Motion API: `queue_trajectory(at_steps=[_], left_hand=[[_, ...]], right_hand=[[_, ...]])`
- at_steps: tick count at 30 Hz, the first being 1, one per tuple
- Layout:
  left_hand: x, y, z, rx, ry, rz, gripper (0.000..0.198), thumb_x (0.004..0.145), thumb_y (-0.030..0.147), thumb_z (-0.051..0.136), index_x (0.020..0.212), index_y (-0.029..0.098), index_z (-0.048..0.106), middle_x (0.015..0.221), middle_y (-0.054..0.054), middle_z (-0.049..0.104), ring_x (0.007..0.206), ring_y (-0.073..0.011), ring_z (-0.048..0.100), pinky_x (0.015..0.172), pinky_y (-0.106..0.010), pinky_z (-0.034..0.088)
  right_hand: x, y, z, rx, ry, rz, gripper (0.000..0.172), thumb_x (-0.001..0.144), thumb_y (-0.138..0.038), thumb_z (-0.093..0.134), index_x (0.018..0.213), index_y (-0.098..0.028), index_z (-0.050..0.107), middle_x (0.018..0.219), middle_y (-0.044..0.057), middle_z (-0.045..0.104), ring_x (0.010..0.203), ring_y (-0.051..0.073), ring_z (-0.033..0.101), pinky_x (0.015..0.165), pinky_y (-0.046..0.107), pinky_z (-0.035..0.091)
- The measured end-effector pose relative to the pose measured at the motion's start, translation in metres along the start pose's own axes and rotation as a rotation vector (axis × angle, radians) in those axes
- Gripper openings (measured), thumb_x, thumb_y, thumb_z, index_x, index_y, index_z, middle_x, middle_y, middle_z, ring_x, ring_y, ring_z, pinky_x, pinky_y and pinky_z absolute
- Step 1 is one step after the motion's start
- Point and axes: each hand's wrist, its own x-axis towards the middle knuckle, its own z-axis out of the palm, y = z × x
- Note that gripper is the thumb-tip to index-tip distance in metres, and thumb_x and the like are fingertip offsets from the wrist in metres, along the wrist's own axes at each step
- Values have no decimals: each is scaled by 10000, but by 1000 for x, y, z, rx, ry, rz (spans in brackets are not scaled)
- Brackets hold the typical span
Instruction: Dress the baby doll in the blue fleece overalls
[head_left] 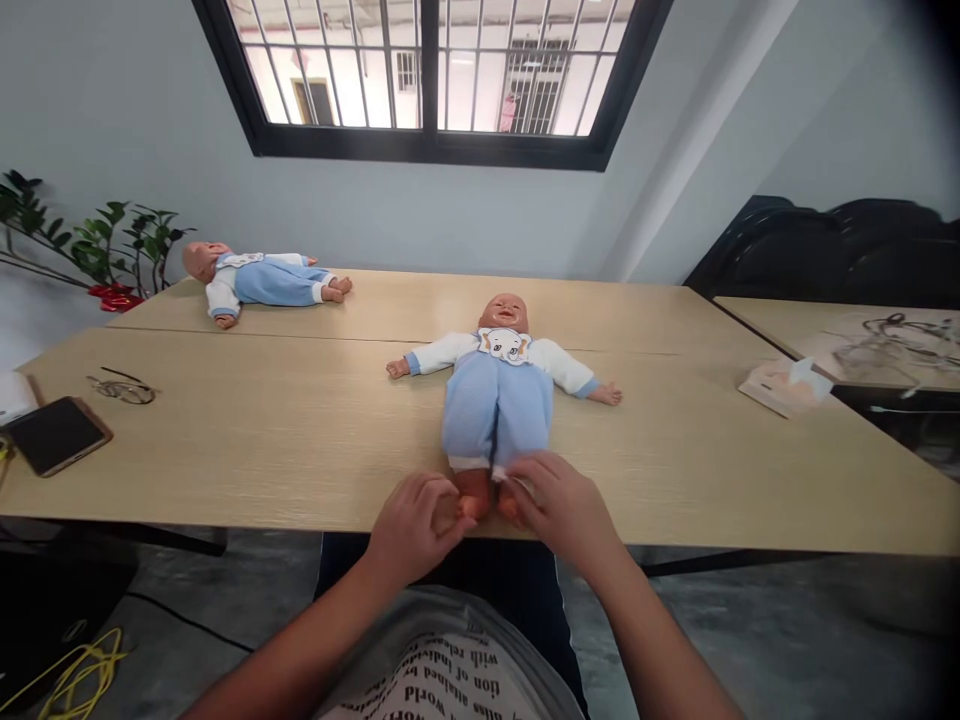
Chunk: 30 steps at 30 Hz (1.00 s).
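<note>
On the counter (300,440), near its front edge: a doll (517,400), face up, head toward the window (430,148), arms spread wide. Dressed in blue pants (465,405) and a white bib (504,346). At one foot (474,496), the left hand (415,530), grip curled and half spread; hard to tell if holding on. By the other foot, the right hand (566,508), fingertips bent at the white cuff (498,471); hard to tell if pinched tight. At the back left, a second doll (277,283), also face up. Nearer, glasses (127,388) and a phone (58,435). Far right, tissues (787,385).
</note>
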Motion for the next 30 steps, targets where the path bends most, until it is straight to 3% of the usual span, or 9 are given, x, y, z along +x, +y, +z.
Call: queue_trajectory(at_steps=[2,4,7,10,16,20,24,30], left_hand=[[-1,-2,0,53,-90,99,383,890,477,738,1149,223,617,1027,-69,702,909,-249,680,782,-397,577],[-1,-3,4,136,-143,186,308,924,413,717,1170,239,651,969,-51,703,830,-232,676,736,-383,567],[-1,-2,9,193,-131,250,181,990,293,635,1153,235,688,872,-32,689,752,-193,661,720,-350,554],[-2,-1,10,197,-87,280,165,1007,290,615,1125,224,708,863,-35,692,763,-180,666,748,-338,557],[-3,-3,11,194,-66,273,137,1011,296,612,1052,212,712,889,-34,702,780,-181,661,735,-336,540],[-3,-3,11,209,-85,278,157,1016,306,607,1092,203,699,911,-42,713,782,-187,657,727,-347,517],[-2,-4,11,208,-88,285,122,1014,277,602,1001,197,694,907,-39,717,765,-189,645,707,-353,502],[-1,-4,11,208,-71,279,129,1005,285,612,951,197,689,864,-27,717,766,-196,646,701,-356,494]], right_hand=[[23,-9,1,-123,-99,-74,117,1013,-267,569,1079,-240,662,1086,83,708,985,245,645,772,343,486],[45,-19,2,-220,-204,-151,155,997,-247,588,1124,-235,676,1093,81,698,959,237,640,722,328,479],[69,-32,6,-355,-364,-255,117,961,-179,607,1006,-211,710,1021,85,685,859,223,626,634,318,444],[80,-43,9,-450,-454,-310,138,930,-117,604,871,-184,708,979,106,683,839,229,623,585,323,416],[80,-52,15,-542,-490,-332,163,948,-96,545,924,-135,701,989,147,677,868,249,629,568,328,433],[76,-60,13,-566,-499,-278,170,970,-116,524,964,-137,693,1001,147,678,888,253,643,564,320,434],[76,-68,14,-623,-534,-235,204,978,-104,500,966,-127,702,980,153,680,861,259,646,561,326,437],[74,-66,18,-684,-535,-314,172,964,-107,518,971,-111,690,955,162,670,885,279,630,560,333,445]])
